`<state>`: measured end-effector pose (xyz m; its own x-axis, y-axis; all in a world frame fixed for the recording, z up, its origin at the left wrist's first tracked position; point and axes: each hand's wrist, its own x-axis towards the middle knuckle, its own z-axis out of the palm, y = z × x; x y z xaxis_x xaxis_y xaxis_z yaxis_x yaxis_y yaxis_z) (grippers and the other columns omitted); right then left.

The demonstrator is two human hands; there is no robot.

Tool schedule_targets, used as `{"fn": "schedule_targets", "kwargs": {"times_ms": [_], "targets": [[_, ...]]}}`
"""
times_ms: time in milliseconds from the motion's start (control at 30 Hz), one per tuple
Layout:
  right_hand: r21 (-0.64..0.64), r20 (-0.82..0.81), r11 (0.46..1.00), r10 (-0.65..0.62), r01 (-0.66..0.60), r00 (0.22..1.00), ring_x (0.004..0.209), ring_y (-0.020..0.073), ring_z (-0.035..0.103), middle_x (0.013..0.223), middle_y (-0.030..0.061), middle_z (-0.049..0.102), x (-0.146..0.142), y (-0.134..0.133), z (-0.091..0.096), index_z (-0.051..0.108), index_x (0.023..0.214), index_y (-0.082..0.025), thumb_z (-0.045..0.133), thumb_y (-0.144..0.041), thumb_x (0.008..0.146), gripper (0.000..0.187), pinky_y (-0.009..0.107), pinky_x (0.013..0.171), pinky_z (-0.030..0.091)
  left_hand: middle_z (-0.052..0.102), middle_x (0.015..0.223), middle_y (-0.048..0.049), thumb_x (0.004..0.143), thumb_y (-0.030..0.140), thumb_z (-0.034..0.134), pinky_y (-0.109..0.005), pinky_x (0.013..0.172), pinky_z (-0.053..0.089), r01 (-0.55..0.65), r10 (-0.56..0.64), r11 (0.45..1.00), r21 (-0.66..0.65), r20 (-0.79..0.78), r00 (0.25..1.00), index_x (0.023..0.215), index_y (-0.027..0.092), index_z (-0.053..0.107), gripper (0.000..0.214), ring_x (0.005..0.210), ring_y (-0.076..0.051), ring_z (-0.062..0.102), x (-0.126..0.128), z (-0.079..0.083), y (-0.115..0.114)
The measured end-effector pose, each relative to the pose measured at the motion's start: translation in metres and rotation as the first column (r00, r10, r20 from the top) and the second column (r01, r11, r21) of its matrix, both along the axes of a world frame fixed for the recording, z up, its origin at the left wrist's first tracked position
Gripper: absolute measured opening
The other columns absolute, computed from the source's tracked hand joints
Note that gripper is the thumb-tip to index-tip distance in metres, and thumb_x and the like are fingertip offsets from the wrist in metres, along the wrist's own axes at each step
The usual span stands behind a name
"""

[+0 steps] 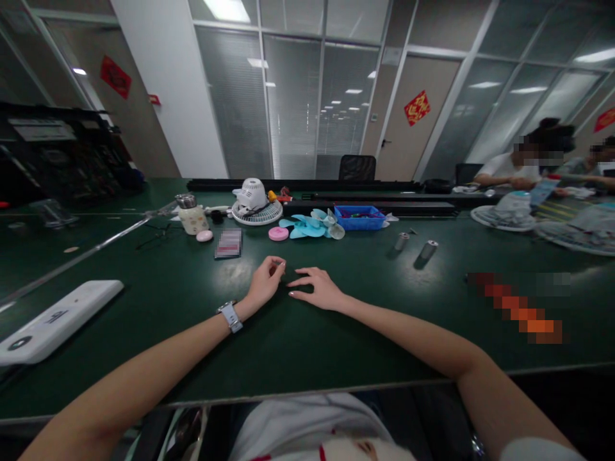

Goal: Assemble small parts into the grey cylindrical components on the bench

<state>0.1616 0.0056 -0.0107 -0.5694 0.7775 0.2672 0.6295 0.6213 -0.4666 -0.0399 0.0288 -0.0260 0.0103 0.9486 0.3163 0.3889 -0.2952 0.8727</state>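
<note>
Resting both hands on the green counter [336, 346], close together near its middle. Left hand [266, 280]: fingers pinched together at the tips, on something too small and dark to identify. Right hand [318, 288]: fingers spread apart, flat on the surface, tips just beside the left pinch, holding nothing I can see. A dark patch sits between the two hands; can't tell if it's a part or shadow.

Beyond the hands, well apart: two small metal cylinders [416, 246] lying on their sides, to the right. Further back, a teal fan blade [312, 225], pink round cap [278, 234], blue bin [360, 218], white fan grille and housing [254, 203]. White flat device [57, 318] at the left edge. Other people sit at the far right.

Judgement on doing this cleanly: keep the pinch low and close to the counter so a tiny part can't drop and roll; use the flat right hand as a stop beside it. Lighting is dim and the surface dark, so a dropped piece would be hard to find.
</note>
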Motion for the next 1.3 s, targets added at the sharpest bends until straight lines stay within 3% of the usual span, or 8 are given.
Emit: {"fn": "schedule_targets", "kwargs": {"times_ms": [267, 367, 433, 567, 667, 800, 1033, 1300], "targets": [[0.048, -0.149, 0.996, -0.063, 0.071, 0.987, 0.103, 0.0214, 0.066, 0.107, 0.0020, 0.075, 0.030, 0.019, 0.001, 0.079, 0.091, -0.029, 0.069, -0.039, 0.086, 0.014, 0.041, 0.095, 0.046, 0.066, 0.080, -0.0028, 0.089, 0.045, 0.053, -0.030, 0.065, 0.048, -0.002, 0.002, 1.000, -0.009, -0.031, 1.000, 0.103, 0.020, 0.060, 0.029, 0.077, -0.020, 0.065, -0.001, 0.001, 0.000], [0.177, -0.230, 0.947, -0.225, 0.268, 0.947, 0.092, 0.0201, 0.070, 0.097, 0.0013, 0.077, 0.077, 0.043, 0.017, 0.079, 0.093, -0.026, 0.065, -0.036, 0.089, 0.017, 0.035, 0.090, 0.049, 0.066, 0.082, -0.0032, 0.089, 0.045, 0.053, -0.030, 0.065, 0.048, 0.007, -0.007, 1.000, -0.024, -0.036, 0.999, 0.104, 0.020, 0.060, 0.030, 0.079, -0.020, 0.065, -0.001, 0.002, -0.001], [0.247, -0.295, 0.830, -0.427, 0.500, 0.855, 0.092, 0.0220, 0.070, 0.099, 0.0041, 0.077, 0.121, 0.065, 0.031, 0.079, 0.095, -0.023, 0.064, -0.034, 0.090, 0.019, 0.033, 0.088, 0.050, 0.066, 0.082, -0.0030, 0.088, 0.045, 0.053, -0.029, 0.065, 0.048, 0.014, -0.015, 1.000, -0.025, -0.038, 0.999, 0.104, 0.020, 0.060, 0.030, 0.077, -0.020, 0.065, -0.001, 0.003, -0.002], [0.307, -0.249, 0.502, -0.778, 0.809, 0.577, 0.098, 0.0291, 0.069, 0.107, 0.0127, 0.075, 0.207, 0.103, 0.053, 0.077, 0.108, -0.018, 0.061, -0.031, 0.091, 0.028, 0.038, 0.088, 0.048, 0.066, 0.078, -0.0018, 0.088, 0.044, 0.054, -0.029, 0.063, 0.047, 0.007, -0.008, 1.000, -0.013, -0.035, 0.999, 0.103, 0.020, 0.061, 0.030, 0.070, -0.018, 0.063, 0.000, 0.003, -0.003], [0.312, -0.123, 0.408, -0.878, 0.858, 0.462, 0.097, 0.0308, 0.067, 0.108, 0.0175, 0.074, 0.245, 0.114, 0.053, 0.075, 0.113, -0.015, 0.059, -0.029, 0.092, 0.031, 0.039, 0.086, 0.048, 0.065, 0.076, -0.0020, 0.087, 0.044, 0.054, -0.029, 0.063, 0.047, 0.002, -0.003, 1.000, -0.011, -0.026, 1.000, 0.101, 0.019, 0.061, 0.029, 0.070, -0.018, 0.063, 0.001, 0.004, -0.003], [0.305, -0.007, 0.395, -0.909, 0.867, 0.417, 0.094, 0.0300, 0.067, 0.104, 0.0186, 0.074, 0.256, 0.116, 0.044, 0.076, 0.112, -0.015, 0.057, -0.028, 0.092, 0.031, 0.038, 0.083, 0.047, 0.065, 0.079, -0.0026, 0.087, 0.045, 0.054, -0.029, 0.063, 0.047, 0.026, -0.026, 1.000, -0.014, -0.022, 0.999, 0.103, 0.019, 0.061, 0.031, 0.072, -0.019, 0.063, 0.000, 0.003, -0.003], [0.314, 0.004, 0.383, -0.916, 0.869, 0.402, 0.096, 0.0300, 0.067, 0.108, 0.0197, 0.073, 0.257, 0.116, 0.039, 0.074, 0.116, -0.012, 0.048, -0.024, 0.095, 0.035, 0.038, 0.085, 0.047, 0.065, 0.080, -0.0023, 0.087, 0.046, 0.054, -0.030, 0.065, 0.047, 0.033, -0.033, 0.999, -0.023, -0.028, 0.999, 0.105, 0.019, 0.059, 0.032, 0.071, -0.018, 0.062, 0.000, 0.003, -0.003], [0.327, 0.074, 0.432, -0.898, 0.840, 0.433, 0.095, 0.0342, 0.066, 0.101, 0.0236, 0.073, 0.259, 0.116, 0.040, 0.075, 0.112, -0.010, 0.048, -0.026, 0.093, 0.036, 0.043, 0.083, 0.048, 0.065, 0.080, -0.0020, 0.087, 0.046, 0.055, -0.029, 0.064, 0.047, 0.051, -0.051, 0.999, -0.015, -0.015, 0.999, 0.102, 0.020, 0.059, 0.031, 0.074, -0.019, 0.063, 0.000, 0.003, -0.003]]}}
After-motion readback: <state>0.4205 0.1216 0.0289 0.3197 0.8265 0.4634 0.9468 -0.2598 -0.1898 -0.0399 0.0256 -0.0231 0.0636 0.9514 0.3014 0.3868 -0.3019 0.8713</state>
